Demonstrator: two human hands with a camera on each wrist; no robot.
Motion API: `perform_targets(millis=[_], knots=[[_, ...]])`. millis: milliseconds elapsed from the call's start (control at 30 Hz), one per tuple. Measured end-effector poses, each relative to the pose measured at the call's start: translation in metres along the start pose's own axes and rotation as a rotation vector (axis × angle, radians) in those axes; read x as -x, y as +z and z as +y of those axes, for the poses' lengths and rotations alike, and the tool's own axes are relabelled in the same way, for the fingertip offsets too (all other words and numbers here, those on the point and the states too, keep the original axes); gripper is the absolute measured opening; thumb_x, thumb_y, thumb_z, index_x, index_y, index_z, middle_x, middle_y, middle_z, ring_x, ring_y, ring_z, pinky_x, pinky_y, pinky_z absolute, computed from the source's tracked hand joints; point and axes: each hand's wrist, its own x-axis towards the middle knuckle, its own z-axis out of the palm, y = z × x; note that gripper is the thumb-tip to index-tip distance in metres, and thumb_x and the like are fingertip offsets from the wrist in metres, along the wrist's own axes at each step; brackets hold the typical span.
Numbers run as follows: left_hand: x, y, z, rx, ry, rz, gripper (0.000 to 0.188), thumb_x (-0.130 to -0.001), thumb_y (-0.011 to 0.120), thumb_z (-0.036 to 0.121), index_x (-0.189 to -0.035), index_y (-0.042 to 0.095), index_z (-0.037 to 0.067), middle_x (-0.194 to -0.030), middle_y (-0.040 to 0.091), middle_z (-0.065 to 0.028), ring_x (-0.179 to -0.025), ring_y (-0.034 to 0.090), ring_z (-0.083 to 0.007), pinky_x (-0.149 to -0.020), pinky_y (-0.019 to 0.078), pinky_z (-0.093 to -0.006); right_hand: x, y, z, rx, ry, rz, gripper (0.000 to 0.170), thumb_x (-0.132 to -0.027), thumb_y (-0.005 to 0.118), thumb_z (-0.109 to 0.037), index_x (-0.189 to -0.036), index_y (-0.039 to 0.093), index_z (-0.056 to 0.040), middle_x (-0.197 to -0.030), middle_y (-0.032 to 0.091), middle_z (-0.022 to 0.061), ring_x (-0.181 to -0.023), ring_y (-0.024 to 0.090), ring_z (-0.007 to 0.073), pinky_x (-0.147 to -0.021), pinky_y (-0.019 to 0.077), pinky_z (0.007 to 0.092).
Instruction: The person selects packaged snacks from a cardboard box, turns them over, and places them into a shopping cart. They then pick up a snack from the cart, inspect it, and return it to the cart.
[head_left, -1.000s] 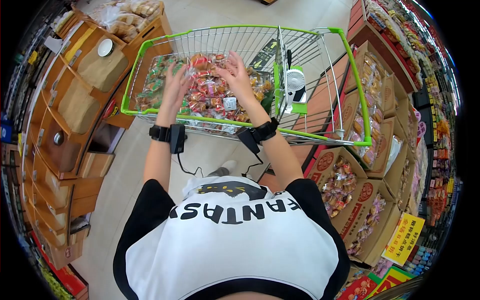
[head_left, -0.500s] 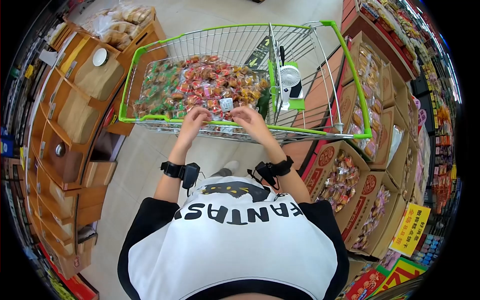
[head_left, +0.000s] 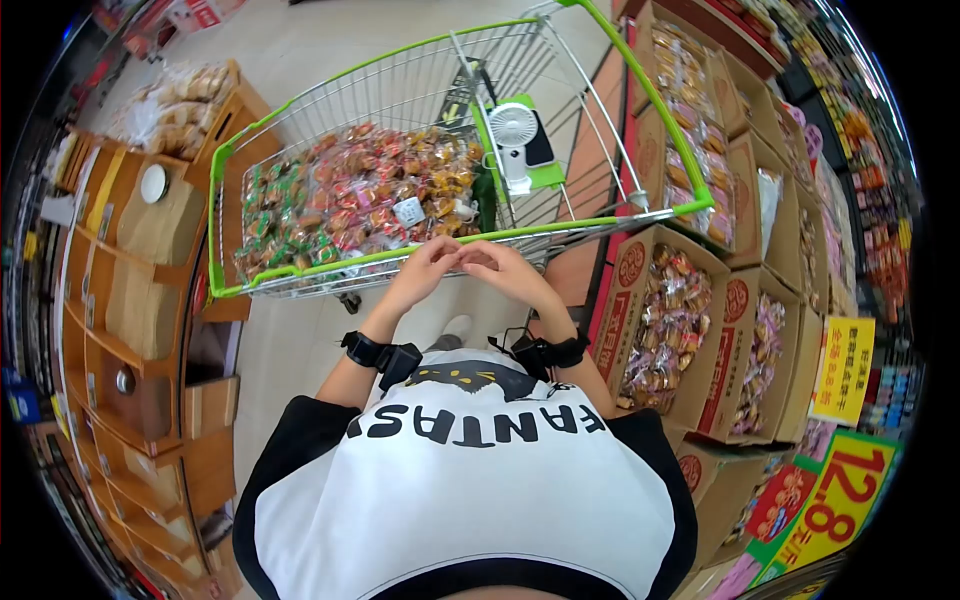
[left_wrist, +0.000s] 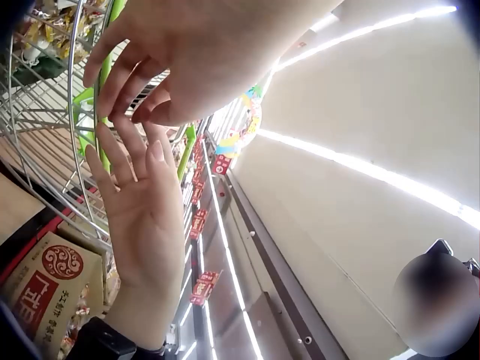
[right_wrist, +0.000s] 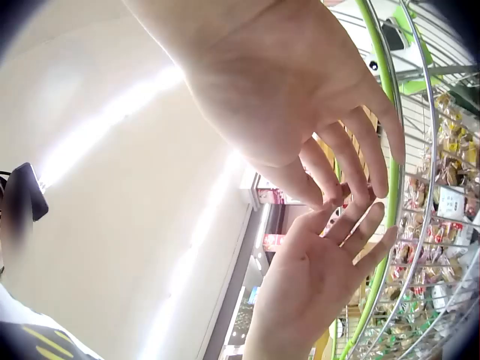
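Observation:
Just at the near side of a shopping cart, the left hand (head_left: pixel 425 277) and right hand (head_left: pixel 510 276) come together with fingertips meeting. Their fingers are loosely bent, and nothing shows between them. In the left wrist view the right hand (left_wrist: pixel 146 221) has its palm turned to the camera; the left hand (right_wrist: pixel 304 281) shows likewise in the right wrist view. The cart's green rim (head_left: pixel 340 264) runs right beside the fingers. Inside lies a wide heap of small wrapped snacks (head_left: pixel 350 190) in green, red and yellow wrappers, with a white label (head_left: pixel 409 211) on top.
A white handheld fan (head_left: pixel 513 127) sits in the cart's child-seat section. To the right stand cardboard boxes (head_left: pixel 625 290) of wrapped snacks and a yellow-green price sign (head_left: pixel 830 500). Curved wooden shelves (head_left: pixel 140 400) line the left, with bagged bread (head_left: pixel 185 105) behind.
Both hands have drawn back from over the snacks to the cart's near rim, then closer together until their fingertips meet. The head view has turned, and the cart sits further left and tilted.

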Motion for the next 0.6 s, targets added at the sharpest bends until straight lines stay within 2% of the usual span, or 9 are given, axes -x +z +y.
perform_targets(millis=[233, 300, 433, 500, 600], knots=[[-0.025, 0.031, 0.006, 0.004, -0.026, -0.225, 0.016, -0.082, 0.044, 0.01, -0.093, 0.049, 0.001, -0.085, 0.054, -0.0035, -0.078, 0.051, -0.0101, -0.069, 0.0416, -0.0231, 0.045, -0.024, 0.01, -0.016, 0.028, 0.213, 0.02, -0.079, 0.051, -0.009, -0.098, 0.05, -0.0007, -0.09, 0.058, 0.0084, -0.084, 0.056, 0.0148, -0.073, 0.0437, 0.0262], [-0.032, 0.043, 0.012, -0.071, -0.031, -0.288, 0.016, -0.081, 0.044, 0.008, -0.093, 0.05, -0.001, -0.086, 0.055, -0.0073, -0.08, 0.053, -0.0136, -0.071, 0.0434, -0.0249, 0.059, -0.03, 0.009, -0.014, 0.031, 0.281, 0.021, -0.079, 0.051, -0.01, -0.098, 0.05, -0.0009, -0.09, 0.058, 0.0086, -0.084, 0.056, 0.015, -0.073, 0.0436, 0.0262], [-0.048, 0.067, 0.009, -0.051, -0.041, -0.424, 0.017, -0.081, 0.043, 0.008, -0.094, 0.05, -0.001, -0.086, 0.055, -0.0076, -0.079, 0.053, -0.0135, -0.071, 0.0431, -0.0246, 0.085, -0.038, 0.016, 0.029, 0.032, 0.414, 0.021, -0.079, 0.051, -0.011, -0.098, 0.05, -0.001, -0.089, 0.058, 0.0091, -0.083, 0.056, 0.0156, -0.073, 0.0436, 0.0263], [-0.053, 0.08, 0.009, -0.014, -0.067, -0.47, 0.016, -0.081, 0.043, 0.008, -0.094, 0.049, 0.0, -0.081, 0.053, -0.0041, -0.076, 0.05, -0.0102, -0.068, 0.0408, -0.0217, 0.098, -0.042, 0.018, 0.02, 0.028, 0.481, 0.021, -0.079, 0.051, -0.011, -0.098, 0.05, -0.0009, -0.089, 0.058, 0.0091, -0.084, 0.056, 0.0157, -0.073, 0.0436, 0.0264], [-0.061, 0.098, 0.01, -0.014, -0.077, -0.569, 0.016, -0.081, 0.043, 0.007, -0.094, 0.05, 0.0, -0.081, 0.053, -0.004, -0.076, 0.05, -0.0097, -0.068, 0.04, -0.021, 0.117, -0.047, 0.013, -0.008, 0.1, 0.534, 0.022, -0.079, 0.052, -0.011, -0.1, 0.051, -0.0024, -0.093, 0.056, 0.006, -0.086, 0.053, 0.0127, -0.074, 0.0419, 0.0248]])
